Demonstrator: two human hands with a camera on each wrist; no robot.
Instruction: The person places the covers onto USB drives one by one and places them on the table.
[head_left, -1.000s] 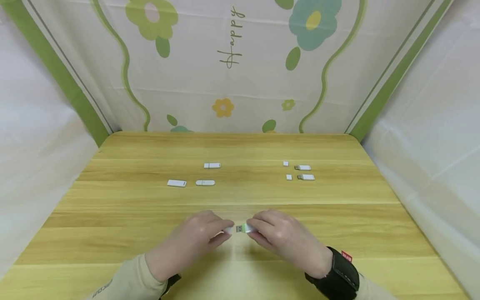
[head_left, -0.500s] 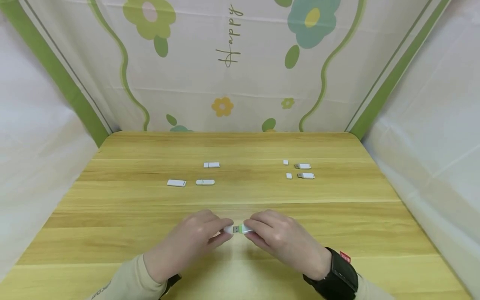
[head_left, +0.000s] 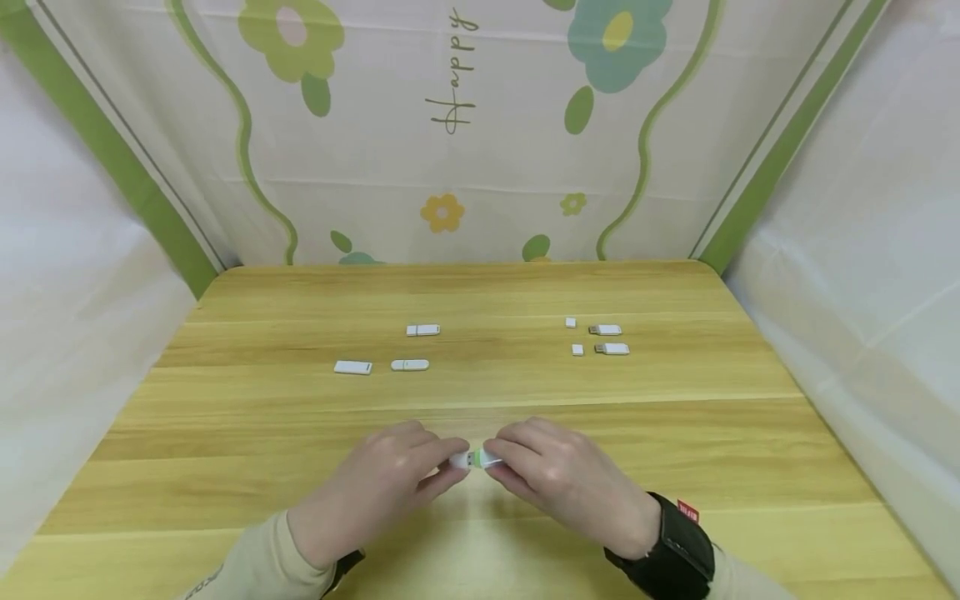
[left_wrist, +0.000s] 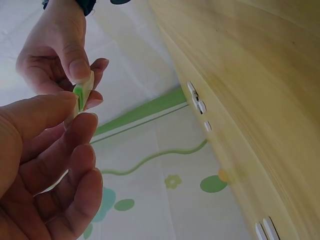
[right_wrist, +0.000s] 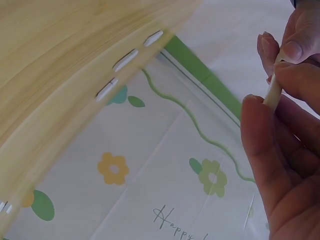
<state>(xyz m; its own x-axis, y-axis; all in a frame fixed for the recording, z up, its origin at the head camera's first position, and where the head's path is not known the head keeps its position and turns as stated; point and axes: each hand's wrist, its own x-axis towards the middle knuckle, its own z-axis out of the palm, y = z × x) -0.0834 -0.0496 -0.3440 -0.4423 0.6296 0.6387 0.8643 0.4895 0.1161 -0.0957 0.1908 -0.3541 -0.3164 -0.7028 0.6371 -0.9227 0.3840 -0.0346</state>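
Note:
Above the near middle of the table, my left hand (head_left: 386,479) pinches a small white cap (head_left: 458,460) between thumb and fingers. Facing it, my right hand (head_left: 573,479) pinches a white USB stick (head_left: 491,458) with a green collar. The stick's metal plug (head_left: 471,459) points left, its tip at the cap's mouth and a short stretch still showing. In the left wrist view the green-collared stick (left_wrist: 86,89) lies between both hands' fingertips. The right wrist view shows its pale body (right_wrist: 273,94) in the right fingers, while the cap is mostly hidden.
On the wooden table (head_left: 240,483), left of centre, lie three white sticks: one at the back (head_left: 423,330), one rounded (head_left: 410,365), one flat (head_left: 353,367). Farther right are two uncapped USB sticks (head_left: 612,349) beside two loose caps (head_left: 577,350). A flowered cloth (head_left: 510,167) hangs behind.
The right hand has moved slightly left, bringing the stick's plug from apart to the cap's mouth. Less of the plug shows now. The left hand has stayed almost in place.

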